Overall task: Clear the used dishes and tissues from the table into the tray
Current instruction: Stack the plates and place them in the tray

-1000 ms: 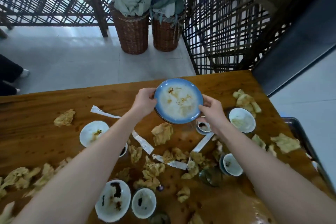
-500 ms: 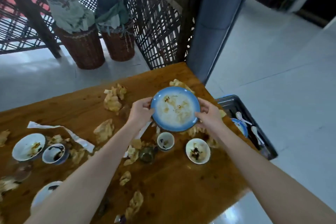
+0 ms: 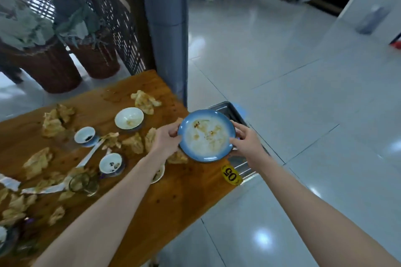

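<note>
Head view: both hands, left hand [image 3: 168, 140] and right hand [image 3: 246, 140], pinch the round, glossy, sauce-smeared blue-rimmed ceramic plate [image 3: 207, 135] by its edges, over the wooden table [image 3: 173, 197] corner beside the grey metal tray [image 3: 225, 107].

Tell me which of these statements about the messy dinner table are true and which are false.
1. The left hand and right hand hold the blue plate by its rim. True.
2. The blue plate is clean. False: brown smears mark its middle.
3. The blue plate lies in the tray. False: the hands hold it up at the table edge, by the tray.
4. The yellow tag on the table's corner reads 05. True.
5. No tissues are on the table. False: crumpled tissues lie among the bowls.
</note>
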